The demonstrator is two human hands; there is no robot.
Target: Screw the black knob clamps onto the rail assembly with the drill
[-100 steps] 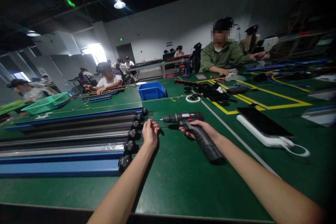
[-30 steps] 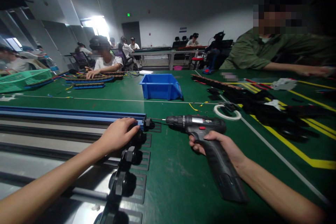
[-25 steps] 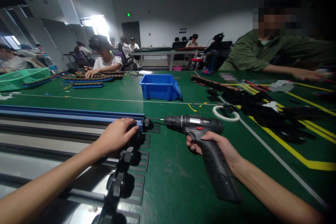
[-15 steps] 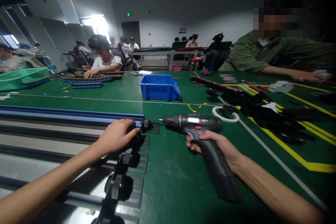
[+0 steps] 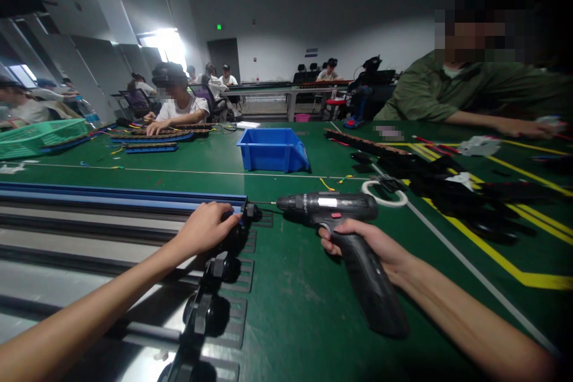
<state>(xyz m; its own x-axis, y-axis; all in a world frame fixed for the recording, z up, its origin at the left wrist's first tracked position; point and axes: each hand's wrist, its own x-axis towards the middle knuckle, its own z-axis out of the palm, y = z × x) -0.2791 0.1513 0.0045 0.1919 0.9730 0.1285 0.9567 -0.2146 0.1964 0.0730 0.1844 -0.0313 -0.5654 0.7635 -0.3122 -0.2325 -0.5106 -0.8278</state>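
Observation:
My right hand (image 5: 367, 245) is wrapped round the grip of a black power drill (image 5: 344, 208), whose long thin bit points left at a black end fitting (image 5: 250, 210). That fitting sits on the right end of a long blue rail (image 5: 134, 196). Over the rail's end lies my left hand (image 5: 208, 225), its fingers bent across the top and pressing on it. Below the rail, black and silver bars (image 5: 89, 245) run side by side, with more black knobs (image 5: 206, 311) at their ends. Whether the bit touches the fitting is too small to tell.
A blue bin (image 5: 273, 152) stands beyond the drill. Behind the drill lies a white ring (image 5: 389, 202); dark parts (image 5: 483, 209) are heaped to the right. A green basket (image 5: 45, 138) is at the far left. Several people sit around, one in a green shirt (image 5: 425, 92).
The drill's handle has risen slightly and its body has shifted a little left. My left hand stays on the rail's end.

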